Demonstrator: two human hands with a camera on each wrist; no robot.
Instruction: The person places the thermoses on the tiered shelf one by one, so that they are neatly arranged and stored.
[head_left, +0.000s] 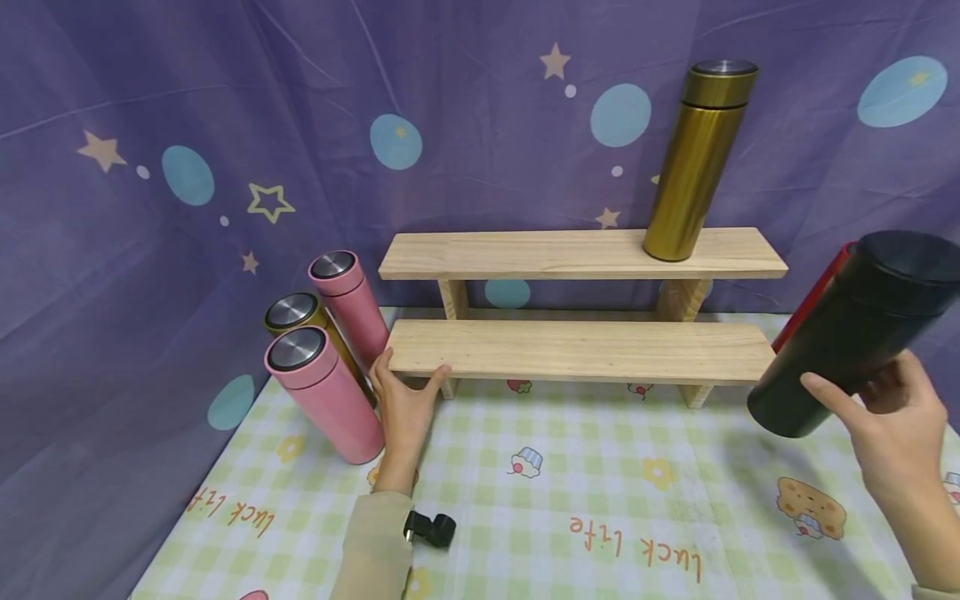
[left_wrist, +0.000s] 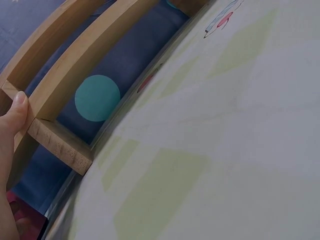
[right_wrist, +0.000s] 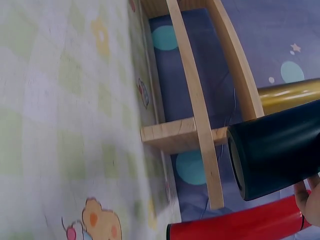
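My right hand (head_left: 896,425) grips a black thermos bottle (head_left: 847,333), tilted and raised above the table at the right of the head view. In the right wrist view this black bottle's base faces the wooden shelf (right_wrist: 192,85). My left hand (head_left: 405,408) holds the left front corner of the lower shelf board (head_left: 577,348), its thumb on the front edge. Standing on the upper board (head_left: 517,254), toward the right, is a gold thermos bottle (head_left: 697,167). Partly hidden behind the black one is a red bottle (head_left: 813,296).
Left of the shelf stand two pink bottles, one in front (head_left: 333,400) and one behind (head_left: 352,308), with another gold bottle (head_left: 292,311) between them. A checked cloth (head_left: 585,500) covers the table. A purple curtain (head_left: 480,100) hangs behind.
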